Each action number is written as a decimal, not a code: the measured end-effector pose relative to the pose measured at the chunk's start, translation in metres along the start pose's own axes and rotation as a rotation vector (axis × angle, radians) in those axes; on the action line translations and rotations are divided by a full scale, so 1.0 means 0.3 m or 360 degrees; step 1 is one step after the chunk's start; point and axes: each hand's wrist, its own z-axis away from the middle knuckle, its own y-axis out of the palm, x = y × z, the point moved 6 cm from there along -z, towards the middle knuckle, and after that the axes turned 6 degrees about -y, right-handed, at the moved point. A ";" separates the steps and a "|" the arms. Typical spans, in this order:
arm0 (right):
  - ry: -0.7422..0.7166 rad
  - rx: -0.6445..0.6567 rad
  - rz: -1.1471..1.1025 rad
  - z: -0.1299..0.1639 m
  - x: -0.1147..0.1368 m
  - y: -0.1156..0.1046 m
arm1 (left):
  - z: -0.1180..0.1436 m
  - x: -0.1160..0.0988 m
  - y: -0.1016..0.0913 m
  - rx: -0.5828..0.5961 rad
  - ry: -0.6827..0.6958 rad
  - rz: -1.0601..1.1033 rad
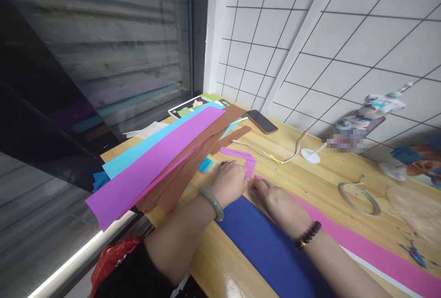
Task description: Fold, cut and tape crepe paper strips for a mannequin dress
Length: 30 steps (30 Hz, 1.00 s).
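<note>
My left hand [232,179], with a pale green bangle at its wrist, has its fingers curled together on the end of a narrow purple strip [251,165], which bends sharply beyond them. Facing it, my right hand [280,203], wearing a dark bead bracelet, pinches the near end of a long pink strip [365,238] that runs off to the lower right. The fingertips are partly hidden. Below both hands lies a wide dark blue strip [268,247]. A small bright blue folded piece [206,165] rests beside my left hand.
Long purple [155,164], light blue [138,155] and brown strips [186,169] overhang the table's left edge. A phone [262,121], a white cable [255,151], booklets [193,107], a tape ring [358,199] and a small dress form [365,118] stand or lie toward the tiled wall.
</note>
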 end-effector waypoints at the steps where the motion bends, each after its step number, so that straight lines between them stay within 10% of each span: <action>1: -0.0006 0.0007 0.0010 -0.002 0.004 -0.004 | 0.000 0.000 -0.001 0.0008 -0.0007 0.0001; 30: -0.0025 -0.0046 -0.0059 0.005 0.001 -0.007 | 0.001 -0.002 -0.003 0.0013 0.0006 -0.0026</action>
